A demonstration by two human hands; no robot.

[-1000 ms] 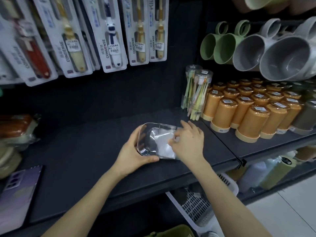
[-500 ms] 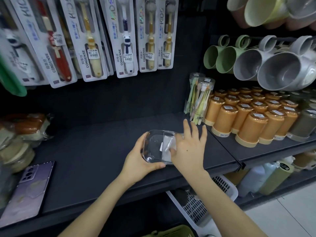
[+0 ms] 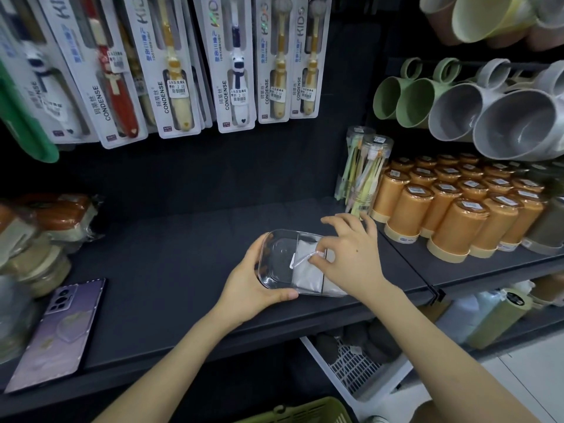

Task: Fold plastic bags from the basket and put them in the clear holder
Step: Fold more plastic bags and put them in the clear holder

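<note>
A clear plastic holder [image 3: 276,261] lies on the dark shelf [image 3: 171,270]. My left hand [image 3: 248,288] grips its left end, thumb along the near rim. Folded white plastic bags [image 3: 306,271] sit in the holder's right half. My right hand [image 3: 351,254] is over that half, thumb and forefinger pinching a thin white strip of bag at the top, other fingers spread. A green basket [image 3: 305,412] shows at the bottom edge.
Orange lidded cups [image 3: 451,215] and clear tubes of toothbrushes [image 3: 363,175] stand right of the holder. A purple phone [image 3: 58,328] lies at the shelf's left front. Wrapped goods [image 3: 36,233] fill the far left. A white crate [image 3: 357,367] sits below the shelf.
My right hand went from lying flat on the bags to lifting, pinching a strip of bag. The left hand kept its grip on the holder. The camera tilted upward.
</note>
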